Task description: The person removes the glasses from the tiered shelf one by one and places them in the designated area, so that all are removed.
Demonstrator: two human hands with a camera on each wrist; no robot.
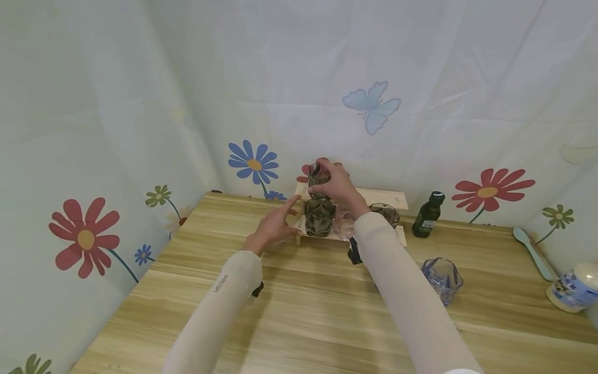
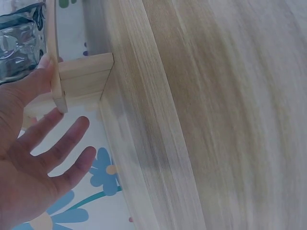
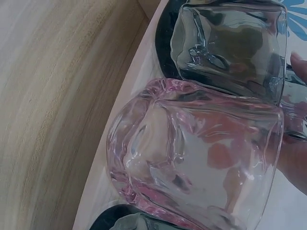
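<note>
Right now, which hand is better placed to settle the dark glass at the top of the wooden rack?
Likely the right hand: its grip is on that dark glass, at the wooden rack's top level. The left hand is at the rack's left end and holds no glass.

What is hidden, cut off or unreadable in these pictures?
Head view: pink glass, partly hidden by the right hand.
Head view: bottle label, too small to read.
Left wrist view: dark glass, cut off by the left edge.
Right wrist view: held glass, cut off by the right edge.
</note>
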